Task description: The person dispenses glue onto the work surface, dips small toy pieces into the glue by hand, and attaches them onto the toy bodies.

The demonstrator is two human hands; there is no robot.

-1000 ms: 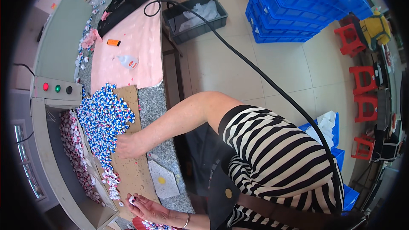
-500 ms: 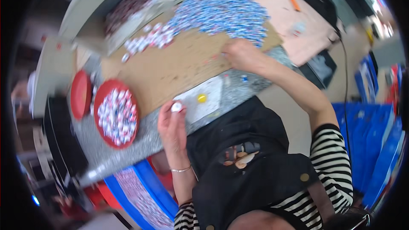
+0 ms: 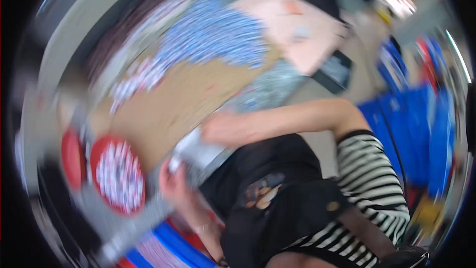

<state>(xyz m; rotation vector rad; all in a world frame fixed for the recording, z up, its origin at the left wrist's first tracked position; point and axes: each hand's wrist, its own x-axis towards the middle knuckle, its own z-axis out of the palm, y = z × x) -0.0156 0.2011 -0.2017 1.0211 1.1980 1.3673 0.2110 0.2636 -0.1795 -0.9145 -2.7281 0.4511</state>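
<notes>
The picture is smeared by motion. My left hand (image 3: 174, 182) pinches a small white round piece (image 3: 174, 164) at the front edge of the worktop. Over the far edge of a white sheet (image 3: 197, 153) hovers my right hand (image 3: 221, 128), its fingers too blurred to read. Behind both hands lies a brown board (image 3: 168, 104) bearing a wide spread of small blue-and-white pieces (image 3: 213, 32). A cluster of whiter pieces (image 3: 139, 77) trails off to its left. Left of my left hand sits a red bowl (image 3: 93, 155) full of small white, red and blue pieces (image 3: 119, 176).
A second red bowl (image 3: 73, 159) stands at the far left. Right of the board are a pale pink sheet (image 3: 277, 12) and a dark tray (image 3: 333, 72). Blue crates (image 3: 406, 134) stand at the right. Below the worktop is a blue-edged bin (image 3: 173, 250).
My right hand has come from the board's right side toward me and left, to the white sheet. The whole view has shifted and turned. My left hand still holds the white piece.
</notes>
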